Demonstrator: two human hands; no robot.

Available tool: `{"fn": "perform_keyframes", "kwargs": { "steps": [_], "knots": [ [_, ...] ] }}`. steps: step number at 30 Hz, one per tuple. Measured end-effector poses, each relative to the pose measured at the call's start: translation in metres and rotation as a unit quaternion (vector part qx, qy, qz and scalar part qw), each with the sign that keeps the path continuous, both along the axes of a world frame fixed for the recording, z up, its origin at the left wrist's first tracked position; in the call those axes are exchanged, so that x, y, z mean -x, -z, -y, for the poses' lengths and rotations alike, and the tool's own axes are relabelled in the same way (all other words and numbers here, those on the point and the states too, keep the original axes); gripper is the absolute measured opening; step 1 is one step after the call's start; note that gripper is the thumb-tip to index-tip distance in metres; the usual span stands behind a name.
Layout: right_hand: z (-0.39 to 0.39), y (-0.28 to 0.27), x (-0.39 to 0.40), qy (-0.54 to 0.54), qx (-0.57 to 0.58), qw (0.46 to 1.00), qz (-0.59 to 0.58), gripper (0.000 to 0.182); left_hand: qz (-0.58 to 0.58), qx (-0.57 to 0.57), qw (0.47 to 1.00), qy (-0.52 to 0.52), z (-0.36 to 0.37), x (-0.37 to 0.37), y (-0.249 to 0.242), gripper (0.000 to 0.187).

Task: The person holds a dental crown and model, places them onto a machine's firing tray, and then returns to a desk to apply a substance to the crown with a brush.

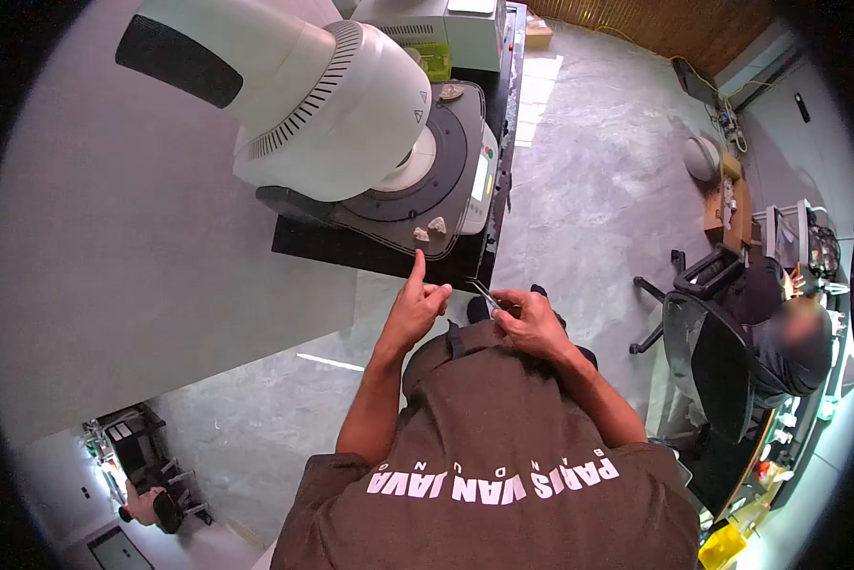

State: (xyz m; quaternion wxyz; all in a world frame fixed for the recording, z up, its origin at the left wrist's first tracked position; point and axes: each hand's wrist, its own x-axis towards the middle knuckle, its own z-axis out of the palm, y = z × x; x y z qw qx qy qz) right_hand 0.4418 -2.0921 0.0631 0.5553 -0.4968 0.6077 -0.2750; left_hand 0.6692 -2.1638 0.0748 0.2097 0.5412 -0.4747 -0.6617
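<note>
My left hand (415,309) is near the front edge of a dark table, with its index finger stretched out and the other fingers partly curled; nothing shows in it. Just past the fingertip lie two small, rough beige pieces, one left (421,235) and one right (436,225), on the grey front ledge of a large white machine (351,104). In my right hand (534,328), pinched between thumb and fingers, is a pair of metal tweezers (484,291). Their tips point forward beside the table corner.
The machine's control panel (481,185) faces right. Another beige piece (451,92) lies at its back edge, near a yellow-green container (436,61) and a second white unit (474,38). A seated person (778,332) is at the right, by an office chair (702,351). Another person is at lower left.
</note>
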Motion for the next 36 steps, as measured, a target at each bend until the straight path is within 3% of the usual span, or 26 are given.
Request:
{"fn": "perform_keyframes", "kwargs": {
  "steps": [7,11,16,21,23,26,29,32,35,36],
  "knots": [
    [-0.001,-0.009,0.001,0.005,-0.017,1.000,0.008,0.040,0.003,0.009,1.000,0.003,0.003,0.002,0.005,0.089],
    [-0.007,0.016,0.000,0.049,0.019,0.999,0.006,0.037,0.016,0.007,1.000,0.007,0.004,0.001,0.002,0.088],
    [0.000,-0.013,0.003,0.057,-0.016,0.998,-0.006,0.036,-0.001,-0.004,1.000,0.006,0.003,0.002,-0.004,0.086],
    [0.002,0.011,0.008,0.103,0.034,0.992,-0.057,0.034,0.012,0.045,0.999,0.003,0.000,0.001,-0.003,0.057],
    [0.003,0.026,0.011,0.175,0.031,0.984,0.020,0.029,-0.001,0.054,0.998,-0.012,-0.002,0.000,-0.001,0.042],
    [0.020,-0.009,0.014,0.247,-0.011,0.961,0.123,0.027,-0.009,0.047,0.998,-0.043,-0.009,0.001,-0.008,0.026],
    [0.026,-0.004,0.021,0.181,0.007,0.982,0.060,0.028,0.023,0.063,0.996,-0.054,-0.013,-0.006,0.004,0.021],
    [0.021,0.016,0.012,0.108,0.101,0.988,-0.049,0.032,0.084,0.083,0.991,-0.068,-0.019,-0.019,0.022,0.021],
    [0.021,-0.010,-0.016,0.045,0.102,0.989,-0.092,0.033,0.137,0.050,0.986,-0.082,-0.026,-0.040,0.055,0.026],
    [0.022,0.011,-0.023,0.016,0.209,0.970,-0.122,0.031,0.177,0.042,0.980,-0.081,-0.029,-0.047,0.069,0.029]
  ]
}}
